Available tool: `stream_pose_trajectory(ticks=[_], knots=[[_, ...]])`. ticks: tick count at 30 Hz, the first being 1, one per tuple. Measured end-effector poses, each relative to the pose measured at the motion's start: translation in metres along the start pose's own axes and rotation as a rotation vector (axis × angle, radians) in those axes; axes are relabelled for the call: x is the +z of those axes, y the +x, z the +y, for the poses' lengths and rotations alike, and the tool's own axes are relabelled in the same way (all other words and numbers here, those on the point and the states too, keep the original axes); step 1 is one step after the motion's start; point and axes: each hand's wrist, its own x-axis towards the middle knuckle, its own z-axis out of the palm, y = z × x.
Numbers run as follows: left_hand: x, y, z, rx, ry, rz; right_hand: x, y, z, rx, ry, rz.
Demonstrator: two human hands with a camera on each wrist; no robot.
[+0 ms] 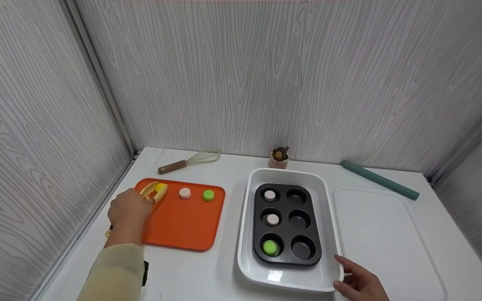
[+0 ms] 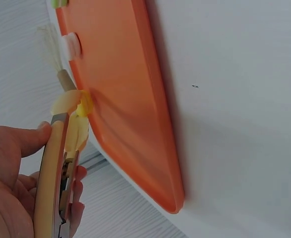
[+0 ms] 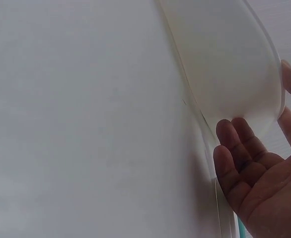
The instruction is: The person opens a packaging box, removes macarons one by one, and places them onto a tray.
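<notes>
— Tongs (image 1: 154, 192) where?
— On the far left corner of the orange tray (image 1: 182, 221), gripped in the left hand (image 1: 129, 208). Tips closed on a yellow disc (image 1: 160, 187), just past the knuckles.
— Seen from the wrist too?
— Yes: thumb along the tongs (image 2: 53, 168), fingers curled beneath, disc (image 2: 85, 103) pinched at the tips over the tray's edge (image 2: 135, 114).
— Other discs on the tray?
— Pink disc (image 1: 185, 192) right of the tongs, green disc (image 1: 208, 195) right of that. Both apart from the hand.
— Right hand (image 1: 360, 282)?
— Well away from the tray, at the near right corner of the white dish (image 1: 291, 282). Fingers straight, relaxed, resting against the rim (image 3: 245, 74); gripping nothing.
— Inside the dish?
— Dark muffin pan (image 1: 287, 223). Left column filled: two pale discs, one green nearest.
</notes>
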Motion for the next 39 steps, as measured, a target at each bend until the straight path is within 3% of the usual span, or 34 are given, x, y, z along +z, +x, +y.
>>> stream_pose_trajectory(ticks=[13, 20, 27, 32, 35, 39], knots=[[0.010, -0.001, -0.006, -0.033, -0.053, 0.020, 0.002, -0.001, 0.001, -0.031, -0.015, 0.003], [0.002, -0.010, 0.006, -0.020, -0.097, 0.054, 0.002, -0.001, 0.003, -0.044, -0.020, 0.037], [-0.017, -0.038, 0.038, 0.121, -0.185, 0.097, 0.001, -0.002, 0.002, -0.029, -0.024, 0.043], [-0.016, -0.068, 0.066, 0.271, -0.192, 0.087, 0.002, -0.001, 0.003, -0.032, -0.007, 0.045], [-0.009, -0.085, 0.083, 0.334, -0.202, 0.035, 0.001, -0.001, 0.004, -0.037, 0.005, 0.037], [0.003, -0.105, 0.102, 0.371, -0.221, -0.059, 0.002, -0.001, 0.003, -0.050, -0.004, 0.035]])
